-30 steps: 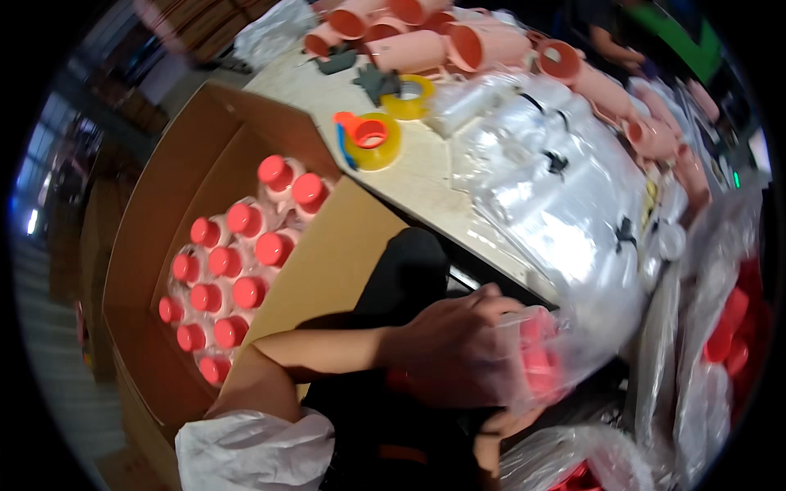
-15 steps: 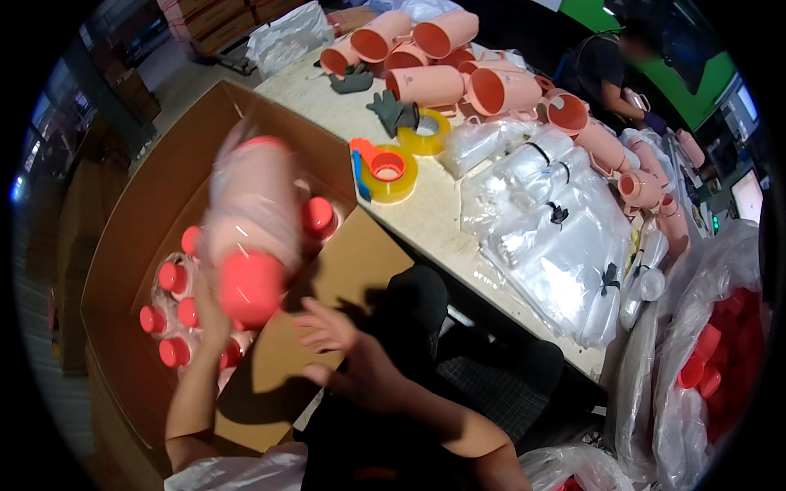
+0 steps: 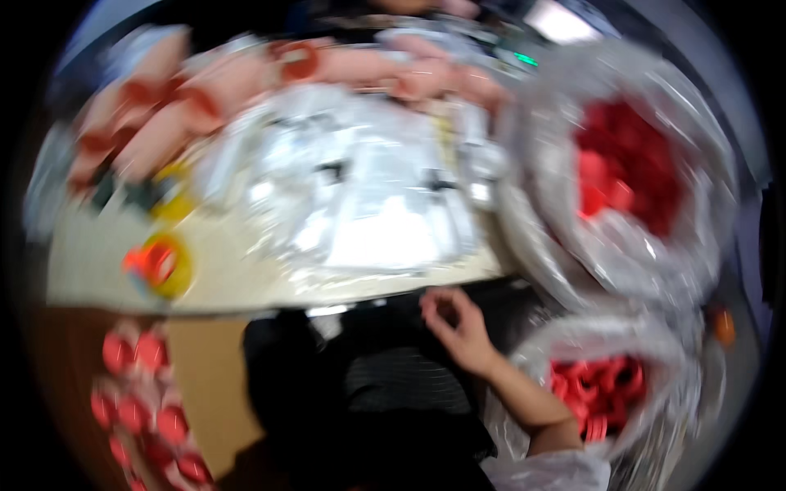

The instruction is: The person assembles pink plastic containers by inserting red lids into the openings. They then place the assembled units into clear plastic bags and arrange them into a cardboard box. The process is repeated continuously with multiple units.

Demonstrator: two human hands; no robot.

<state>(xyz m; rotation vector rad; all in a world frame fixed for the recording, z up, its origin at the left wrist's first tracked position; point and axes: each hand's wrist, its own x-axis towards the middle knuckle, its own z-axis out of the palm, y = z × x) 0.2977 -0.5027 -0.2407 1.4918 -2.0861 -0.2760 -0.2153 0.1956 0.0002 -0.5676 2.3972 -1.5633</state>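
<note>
My right hand (image 3: 458, 327) is over my dark lap, just below the table's front edge. Its fingers curl loosely, with a gap between thumb and forefinger and nothing seen in them. Nearest to it is a clear plastic sack (image 3: 524, 352) of red lids (image 3: 602, 389). I cannot make out my left hand in this blurred picture. At the lower left, pink bottles with red lids (image 3: 131, 413) stand close together in the cardboard box, beside its brown flap (image 3: 209, 385). Stacks of clear plastic bags (image 3: 377, 196) lie on the table in front of me.
Pink jugs (image 3: 221, 86) lie in a row along the back of the pale table (image 3: 90, 270). An orange tape dispenser (image 3: 155, 262), a yellow tape roll (image 3: 172, 192) and dark gloves (image 3: 141, 194) are at its left. A larger sack (image 3: 712, 172) of red lids stands at the right.
My view has swung to the right. The wrapped bottle that my left hand held over the box is no longer seen held. My right hand has moved toward the lid sacks.
</note>
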